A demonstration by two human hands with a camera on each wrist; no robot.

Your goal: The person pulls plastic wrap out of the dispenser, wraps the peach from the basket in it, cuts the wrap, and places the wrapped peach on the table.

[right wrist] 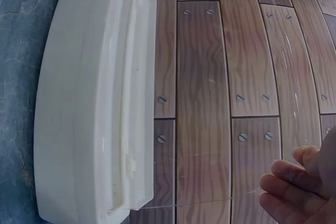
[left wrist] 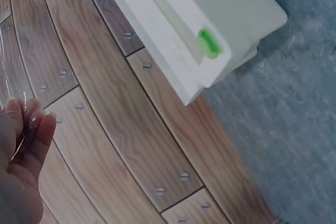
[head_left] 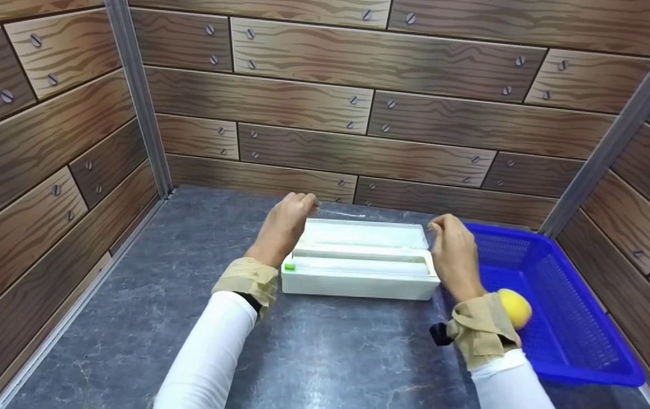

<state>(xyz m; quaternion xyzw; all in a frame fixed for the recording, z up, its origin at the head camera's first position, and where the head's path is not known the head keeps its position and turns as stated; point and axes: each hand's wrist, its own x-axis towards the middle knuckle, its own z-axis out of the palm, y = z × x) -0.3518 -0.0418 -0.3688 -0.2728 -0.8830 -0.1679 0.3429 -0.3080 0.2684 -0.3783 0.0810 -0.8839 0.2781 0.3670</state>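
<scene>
A white cling film dispenser [head_left: 359,288] stands on the table with its lid [head_left: 365,234] tipped back. A pale roll [head_left: 359,266] lies inside, and a green tab [left wrist: 210,44] marks its left end. My left hand [head_left: 288,224], raised beyond the box's left end, pinches clear cling film [left wrist: 5,69] between thumb and fingers. Above the right end, my right hand [head_left: 454,255] pinches the film's other side. Glints of the film [right wrist: 289,72] show in the right wrist view, and a faint edge runs from the box to that hand. Most of the transparent sheet is hard to see.
A blue plastic basket [head_left: 586,363] stands on the right, close by the right forearm. A yellow round fruit [head_left: 515,308] is in it, partly behind the wrist. Wood-patterned walls [head_left: 302,102] enclose the grey marbled table [head_left: 149,318] at the back and sides.
</scene>
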